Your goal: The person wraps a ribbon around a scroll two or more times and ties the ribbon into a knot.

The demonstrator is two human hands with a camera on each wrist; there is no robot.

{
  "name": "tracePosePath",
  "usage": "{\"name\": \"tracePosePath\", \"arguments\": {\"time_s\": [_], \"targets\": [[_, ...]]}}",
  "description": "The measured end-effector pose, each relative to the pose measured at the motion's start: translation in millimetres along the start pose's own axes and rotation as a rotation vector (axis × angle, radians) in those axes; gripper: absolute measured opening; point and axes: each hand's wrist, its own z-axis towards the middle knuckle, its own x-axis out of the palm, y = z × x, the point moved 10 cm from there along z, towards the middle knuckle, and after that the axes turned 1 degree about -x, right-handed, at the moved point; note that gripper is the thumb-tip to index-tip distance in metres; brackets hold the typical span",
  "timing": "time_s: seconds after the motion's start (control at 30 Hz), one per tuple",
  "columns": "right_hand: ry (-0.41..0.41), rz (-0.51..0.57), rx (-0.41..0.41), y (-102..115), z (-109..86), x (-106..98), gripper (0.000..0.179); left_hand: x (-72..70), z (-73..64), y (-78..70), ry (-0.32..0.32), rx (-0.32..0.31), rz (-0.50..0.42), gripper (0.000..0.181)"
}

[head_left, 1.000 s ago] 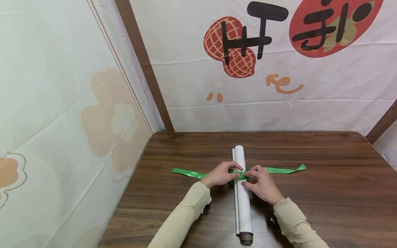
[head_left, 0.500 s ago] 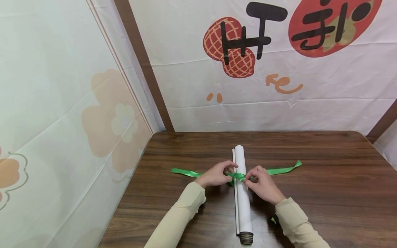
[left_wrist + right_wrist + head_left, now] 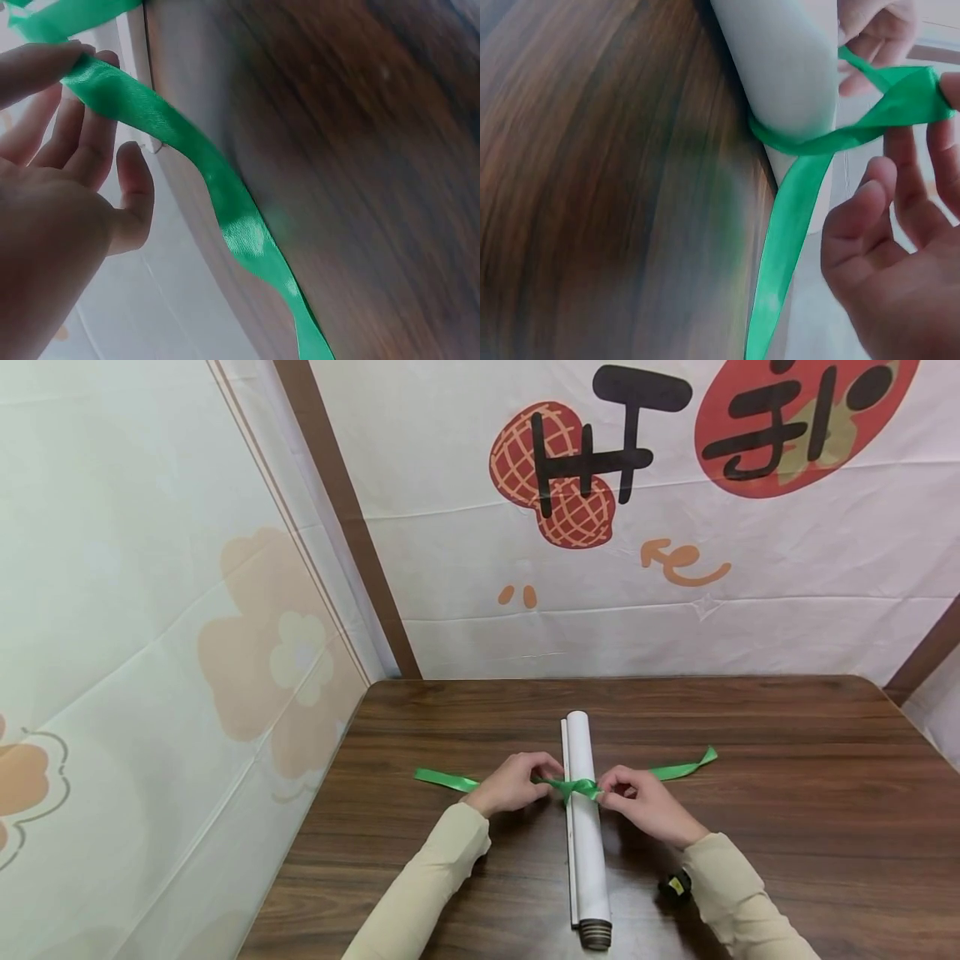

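A white rolled-up scroll [image 3: 590, 860] with a dark striped end lies lengthwise on the table. A green ribbon [image 3: 581, 787] passes round its middle and crosses on top. My left hand [image 3: 517, 782], left of the scroll, pinches one part of the ribbon between thumb and fingers; in the left wrist view its tail [image 3: 236, 217] runs down along the table. To the right, my right hand [image 3: 651, 803] pinches a folded part of the ribbon. The right wrist view shows this loop pulled out from the scroll [image 3: 784, 67], and a tail [image 3: 784, 247] hanging below.
The dark wooden table [image 3: 817, 827] spreads around the scroll. Near the right sleeve lies a small black object [image 3: 676, 887] with a yellow patch. A white printed curtain [image 3: 450, 643] stands behind the table and another on the left.
My hands have drawn apart, left hand leftward and right hand rightward. The ribbon's crossing is drawn out between them, and its right tail has shifted left. The black object shows more fully.
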Motion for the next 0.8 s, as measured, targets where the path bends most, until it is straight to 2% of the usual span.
{"name": "tracePosePath", "arguments": {"time_s": [0.13,0.3,0.47,0.6,0.8], "targets": [[0.033,0.030,-0.019,2.3,-2.8,-3.4,0.007,-3.3,-3.3,3.6,0.003,-0.012,0.016,0.027],[0.137,0.068,-0.080,6.8,-6.8,-3.4,0.009,-7.5,-9.7,8.5,0.018,-0.027,0.023,0.026],[0.192,0.080,-0.062,2.6,-9.1,-6.5,0.012,-15.8,-15.6,14.3,0.014,-0.024,0.024,0.026],[0.235,0.071,-0.058,1.6,-10.5,-8.3,0.013,-22.6,-19.8,22.4,0.013,-0.037,-0.024,0.027],[0.261,-0.034,-0.001,-1.2,-12.9,-19.1,0.014,-32.7,-26.2,32.1,-0.002,-0.058,-0.109,0.029]]}}
